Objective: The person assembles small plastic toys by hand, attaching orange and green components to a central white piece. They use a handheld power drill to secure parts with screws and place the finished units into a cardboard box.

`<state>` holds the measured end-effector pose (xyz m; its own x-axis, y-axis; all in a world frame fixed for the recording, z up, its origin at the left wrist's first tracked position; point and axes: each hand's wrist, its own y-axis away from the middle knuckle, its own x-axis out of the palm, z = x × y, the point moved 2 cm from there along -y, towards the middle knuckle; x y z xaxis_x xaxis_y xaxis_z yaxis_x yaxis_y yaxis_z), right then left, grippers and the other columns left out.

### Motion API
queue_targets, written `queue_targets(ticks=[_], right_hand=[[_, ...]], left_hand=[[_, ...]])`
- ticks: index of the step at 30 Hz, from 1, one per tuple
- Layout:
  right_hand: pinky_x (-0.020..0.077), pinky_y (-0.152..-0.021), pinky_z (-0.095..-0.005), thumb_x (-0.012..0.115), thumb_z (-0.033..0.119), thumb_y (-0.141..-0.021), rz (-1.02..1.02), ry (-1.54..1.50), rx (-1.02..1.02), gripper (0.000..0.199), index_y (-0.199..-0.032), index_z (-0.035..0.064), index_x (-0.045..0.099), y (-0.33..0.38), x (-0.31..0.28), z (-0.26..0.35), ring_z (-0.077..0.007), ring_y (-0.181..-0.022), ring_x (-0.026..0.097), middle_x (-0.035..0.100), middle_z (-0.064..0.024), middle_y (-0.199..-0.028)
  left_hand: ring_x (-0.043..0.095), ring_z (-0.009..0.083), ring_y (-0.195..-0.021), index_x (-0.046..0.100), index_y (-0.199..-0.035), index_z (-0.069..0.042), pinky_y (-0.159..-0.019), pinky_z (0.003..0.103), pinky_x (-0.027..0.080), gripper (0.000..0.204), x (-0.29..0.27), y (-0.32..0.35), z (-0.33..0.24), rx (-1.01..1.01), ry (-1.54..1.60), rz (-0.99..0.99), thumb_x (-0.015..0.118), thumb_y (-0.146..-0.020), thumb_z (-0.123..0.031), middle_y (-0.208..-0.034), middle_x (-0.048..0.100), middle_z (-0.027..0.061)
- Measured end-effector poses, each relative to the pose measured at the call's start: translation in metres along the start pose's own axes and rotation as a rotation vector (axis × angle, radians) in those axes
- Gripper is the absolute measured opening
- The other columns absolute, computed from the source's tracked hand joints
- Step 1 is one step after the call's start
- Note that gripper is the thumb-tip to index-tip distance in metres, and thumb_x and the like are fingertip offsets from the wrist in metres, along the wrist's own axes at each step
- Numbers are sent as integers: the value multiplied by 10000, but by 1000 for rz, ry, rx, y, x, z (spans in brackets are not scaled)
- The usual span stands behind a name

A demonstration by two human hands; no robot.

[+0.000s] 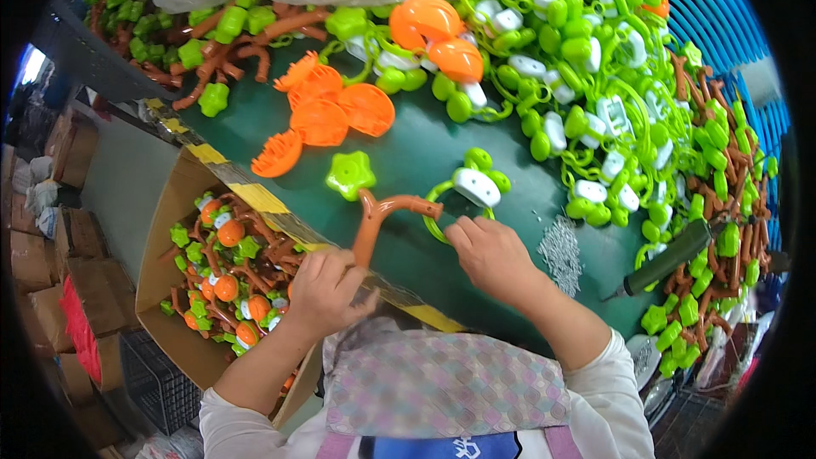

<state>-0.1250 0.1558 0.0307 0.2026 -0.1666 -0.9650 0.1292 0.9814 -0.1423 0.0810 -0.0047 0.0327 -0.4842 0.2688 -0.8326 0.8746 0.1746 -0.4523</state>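
A brown plastic branch piece (pixel 371 219) stands forked over the near edge of the green table. My left hand (pixel 330 293) is closed around its lower end. The branch's right arm reaches over a light green plastic ring (pixel 433 231) that carries a white block (pixel 477 187) and green knobs. At that ring my right hand (pixel 497 259) has its fingers pinched together, and the fingertips partly cover the ring's lower side. Just beyond the branch, a green star-shaped piece (pixel 350 175) lies flat on the table.
Orange shell pieces (pixel 320 122) lie farther back. Green-and-white ring parts (pixel 595 119) are heaped at the right, with small screws (pixel 560 253) and a dark electric screwdriver (pixel 671 259) nearby. A cardboard box (pixel 174 204) of assembled pieces stands below left, past the yellow-striped edge (pixel 259 200).
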Motion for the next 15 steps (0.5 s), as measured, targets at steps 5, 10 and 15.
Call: queue_targets(ticks=[5, 10, 15], right_hand=[[508, -598, -403, 587, 79, -874, -10, -60, 88, 117, -914, 68, 477, -1, -15, 4, -286, -673, 631, 568, -80, -722], [493, -605, -483, 582, -18, -820, 123, -146, 190, 227, -989, 24, 436, 0, -17, -2, -390, -713, 633, 610, -161, -728], [503, -627, -492, 586, -22, -813, 113, -175, 258, 242, -994, 18, 430, 0, -20, -9, -396, -748, 647, 614, -170, -770]], left_hand=[[598, 373, -1053, 653, -1057, 2, -904, 488, 512, 365, 20, -38, -1, 35, 196, -84, 782, -723, -69, -1083, 626, 154], [608, 349, -1090, 571, -1279, -14, -895, 416, 536, 555, 51, -83, 17, -36, 14, 17, 784, -773, -93, -1200, 594, 158], [603, 305, -942, 637, -1222, -91, -779, 417, 527, 466, 57, -96, 26, -120, -55, 143, 787, -784, -150, -996, 597, 87]])
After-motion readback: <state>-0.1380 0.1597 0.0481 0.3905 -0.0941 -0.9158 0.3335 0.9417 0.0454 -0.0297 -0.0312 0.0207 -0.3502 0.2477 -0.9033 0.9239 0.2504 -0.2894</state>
